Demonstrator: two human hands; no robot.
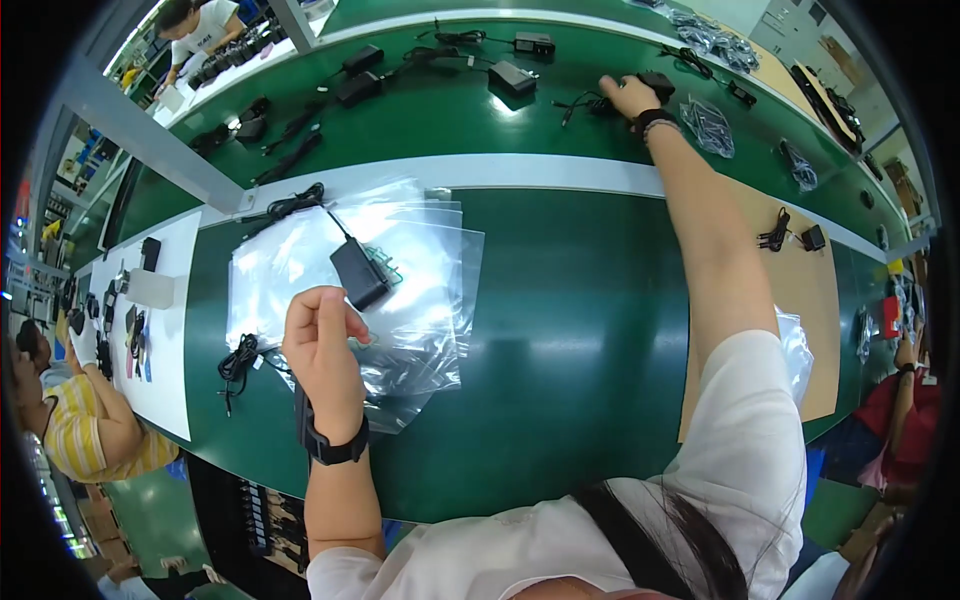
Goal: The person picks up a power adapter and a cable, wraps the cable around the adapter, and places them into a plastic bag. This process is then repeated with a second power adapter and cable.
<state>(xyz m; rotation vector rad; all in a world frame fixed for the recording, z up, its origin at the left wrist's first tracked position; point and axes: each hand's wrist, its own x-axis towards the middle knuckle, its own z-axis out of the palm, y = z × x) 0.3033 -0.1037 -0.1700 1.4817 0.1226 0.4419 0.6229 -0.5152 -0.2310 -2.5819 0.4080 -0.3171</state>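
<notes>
Just beyond the left hand point(322, 352), a black power adapter point(360, 273) lies on a loose stack of clear plastic bags point(420, 260) spread over the green worktable point(560, 340). That hand rests on the near edge of the bags with its fingers curled and the thumb pressed toward them, seemingly pinching a bag's edge, though the grip itself is hard to make out. To the left of this hand lies a coiled black cable point(238, 362). The right hand point(630, 96) is stretched far across the table, well apart from the left, its fingers closed over a second black adapter point(657, 85) with its cord trailing leftward. More bagged adapters point(708, 126) lie just right of that hand.
</notes>
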